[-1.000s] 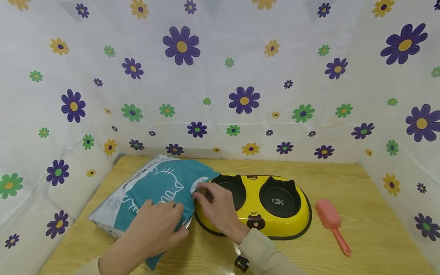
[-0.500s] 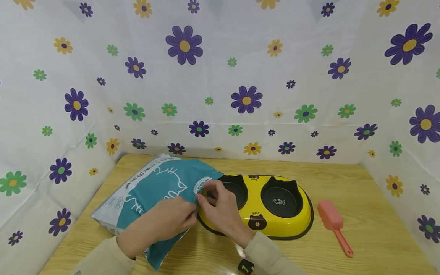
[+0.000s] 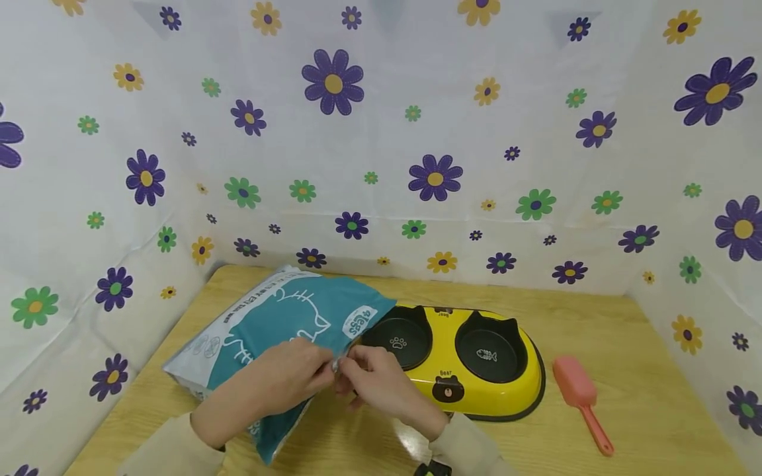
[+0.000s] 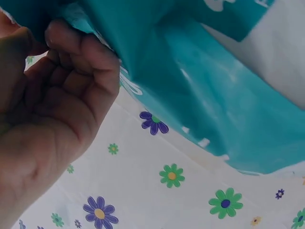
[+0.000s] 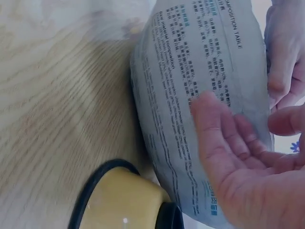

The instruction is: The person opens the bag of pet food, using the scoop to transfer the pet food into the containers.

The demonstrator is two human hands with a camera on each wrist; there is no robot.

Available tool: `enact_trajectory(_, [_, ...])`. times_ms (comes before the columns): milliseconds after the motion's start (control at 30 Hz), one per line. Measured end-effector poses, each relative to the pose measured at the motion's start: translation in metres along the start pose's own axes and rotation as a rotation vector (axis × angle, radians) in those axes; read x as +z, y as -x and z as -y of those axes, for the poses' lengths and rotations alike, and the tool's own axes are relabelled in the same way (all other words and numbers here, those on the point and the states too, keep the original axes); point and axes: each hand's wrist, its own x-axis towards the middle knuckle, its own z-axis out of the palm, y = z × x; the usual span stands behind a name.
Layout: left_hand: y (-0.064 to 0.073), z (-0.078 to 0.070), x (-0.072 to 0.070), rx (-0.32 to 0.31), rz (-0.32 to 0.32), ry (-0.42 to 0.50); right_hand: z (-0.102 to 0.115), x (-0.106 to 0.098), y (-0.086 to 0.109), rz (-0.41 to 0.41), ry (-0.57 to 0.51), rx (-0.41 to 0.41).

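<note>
Shift since half a second ago: right hand [image 3: 381,387] has come down along the bag's edge to meet the left hand [image 3: 282,373]; in the head view I now see the "4Legs" label [image 3: 360,322] and the paw print [image 3: 398,343] uncovered.
Bag: teal and white with a white cat outline [image 3: 300,311]; I find the bag [image 3: 262,327] slanted on the left part of the surface [image 3: 512,443], its far right corner reaching across the near bowl stand's left end. Whether they touch, I cannot tell.
Left hand: fingers curled in, pinching the bag's edge.
Right hand: thumb and forefinger nearly closed, pinching the same edge just beside the left; the right wrist view shows me its other fingers only loosely bent.
Bag's underside: I read "COMPOSITION TABLE" on the grey printed panel [image 5: 167,95] in the right wrist view.
Bowl stand: yellow bowl stand [image 3: 443,344], two black bowls, bear print [image 3: 448,389] in front; right bowl [image 3: 491,350] carries a fishbone.
Scoop: pink scoop [image 3: 575,383] right of the stand, handle pointing toward my viewpoint.
Near edge: small black object [image 3: 433,469] by the right sleeve [image 3: 467,446], cut off; I cannot identify it.
Backdrop: white flowered cloth [image 3: 381,135].
</note>
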Motion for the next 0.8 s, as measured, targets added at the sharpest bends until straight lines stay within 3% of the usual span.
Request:
enact_trajectory(167, [-0.001, -0.002, 0.001, -0.014, -0.002, -0.007, 0.000, 0.007, -0.005, -0.028, -0.089, 0.077])
enact_trajectory(333, [-0.003, -0.010, 0.004, -0.055, -0.026, -0.071, -0.003, 0.014, -0.007, -0.099, -0.122, 0.073])
enact_trajectory(467, [-0.007, -0.019, 0.006, -0.038, -0.040, -0.173, -0.007, 0.019, -0.007, -0.140, -0.113, 0.061])
enact_trajectory(567, [-0.010, -0.024, 0.005, -0.052, -0.011, -0.205, -0.008, 0.020, -0.007, -0.156, -0.101, 0.037])
enact_trajectory(700, [-0.014, -0.024, 0.003, -0.080, 0.027, -0.181, -0.009, 0.020, -0.008, -0.180, -0.089, 0.007])
enact_trajectory(800, [-0.015, -0.017, 0.003, -0.059, 0.022, -0.122, -0.008, 0.020, -0.009, -0.195, -0.093, 0.010])
